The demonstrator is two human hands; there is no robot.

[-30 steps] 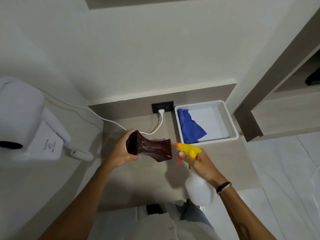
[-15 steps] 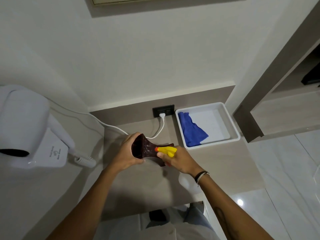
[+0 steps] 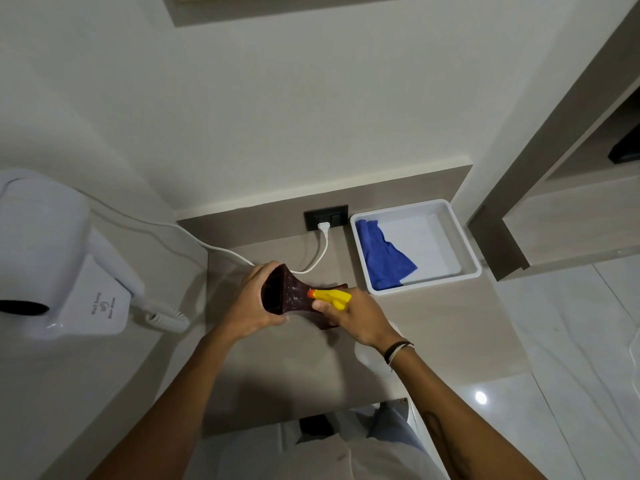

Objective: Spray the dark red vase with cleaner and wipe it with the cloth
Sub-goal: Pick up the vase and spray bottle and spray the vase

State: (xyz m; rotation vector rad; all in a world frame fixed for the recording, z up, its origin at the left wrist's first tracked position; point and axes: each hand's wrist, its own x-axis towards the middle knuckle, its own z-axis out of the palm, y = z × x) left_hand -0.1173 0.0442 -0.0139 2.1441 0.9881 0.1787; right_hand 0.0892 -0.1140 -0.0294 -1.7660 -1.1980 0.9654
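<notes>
Left hand (image 3: 254,303) grips flared mouth of rigid, glossy dark red vase (image 3: 294,297), likely slippery and fragile once wet; right hand (image 3: 356,315) clasps yellow-headed spray bottle (image 3: 330,296) at right.

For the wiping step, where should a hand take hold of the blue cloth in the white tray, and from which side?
Pinch the blue cloth at its raised, bunched middle, coming straight down from above. It lies crumpled against the left wall of the white tray, whose rim blocks a sideways approach; the right hand, now holding the spray bottle, is nearest.
</notes>
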